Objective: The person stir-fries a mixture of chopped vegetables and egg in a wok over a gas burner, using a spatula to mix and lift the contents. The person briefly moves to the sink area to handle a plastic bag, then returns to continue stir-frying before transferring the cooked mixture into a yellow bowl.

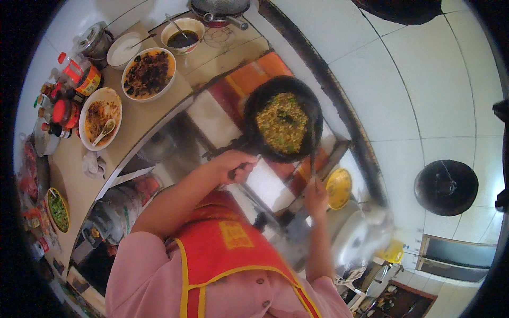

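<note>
My right hand grips the long handle of a cooking utensil. The utensil reaches up along the right side of a black wok; its working end is hard to make out. Chopped yellowish food with green bits fills the wok's bottom. Fingers curled, my left hand is just below and left of the wok. A dark patch lies between its fingers, and whether it holds anything is unclear.
Along the left counter stand a bowl of dark fried food, a bowl with a spoon, a bowl of dark sauce, a white bowl and several bottles. A yellow bowl sits right of my right hand.
</note>
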A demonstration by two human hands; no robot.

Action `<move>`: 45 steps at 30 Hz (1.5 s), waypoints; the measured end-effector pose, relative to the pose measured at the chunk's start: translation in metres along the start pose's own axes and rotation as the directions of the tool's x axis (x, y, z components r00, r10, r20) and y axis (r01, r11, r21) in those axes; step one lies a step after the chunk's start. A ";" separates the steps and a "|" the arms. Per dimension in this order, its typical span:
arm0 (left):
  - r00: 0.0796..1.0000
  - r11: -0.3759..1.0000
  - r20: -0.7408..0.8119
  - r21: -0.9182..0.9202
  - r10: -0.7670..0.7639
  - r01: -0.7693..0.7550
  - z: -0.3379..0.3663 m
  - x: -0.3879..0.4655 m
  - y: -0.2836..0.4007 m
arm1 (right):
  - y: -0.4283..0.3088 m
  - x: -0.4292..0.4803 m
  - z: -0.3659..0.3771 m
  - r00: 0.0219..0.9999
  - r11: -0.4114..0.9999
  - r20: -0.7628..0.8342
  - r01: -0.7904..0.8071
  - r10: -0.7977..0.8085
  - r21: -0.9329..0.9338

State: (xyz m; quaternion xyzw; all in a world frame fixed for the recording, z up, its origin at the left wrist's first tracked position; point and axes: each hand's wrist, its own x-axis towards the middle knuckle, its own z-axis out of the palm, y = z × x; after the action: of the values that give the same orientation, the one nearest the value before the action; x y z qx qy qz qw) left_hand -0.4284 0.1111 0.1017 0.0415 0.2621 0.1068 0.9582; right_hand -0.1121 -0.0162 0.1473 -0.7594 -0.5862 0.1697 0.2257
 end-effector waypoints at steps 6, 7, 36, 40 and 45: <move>0.998 0.999 -0.052 -0.038 -0.018 0.016 0.003 -0.002 0.000 | -0.043 0.013 -0.007 0.982 0.991 0.177 -0.034 0.057 -0.130; 0.999 0.998 -0.033 -0.060 -0.021 0.019 0.004 -0.003 0.000 | -0.051 0.003 -0.018 0.982 0.985 0.158 -0.078 0.102 -0.151; 0.643 0.002 -0.223 0.945 0.733 0.326 -0.187 0.020 -0.003 | -0.011 -0.051 0.020 0.985 0.978 -0.015 -0.170 0.173 0.118; 0.683 0.180 -0.290 0.957 0.671 0.229 -0.209 0.031 -0.002 | -0.006 -0.074 0.009 0.876 0.790 0.034 -0.451 0.482 0.416; 0.653 0.185 -0.330 0.941 0.681 0.283 -0.215 0.040 -0.008 | -0.019 -0.098 0.007 0.813 0.758 0.029 -0.555 0.581 0.342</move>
State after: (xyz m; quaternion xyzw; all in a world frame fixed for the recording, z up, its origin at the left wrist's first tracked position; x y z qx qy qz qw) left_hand -0.5035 0.1168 -0.1035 0.6200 0.6064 0.0682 0.4932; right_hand -0.1563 -0.1058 0.1514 -0.8574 -0.2812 0.2971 0.3122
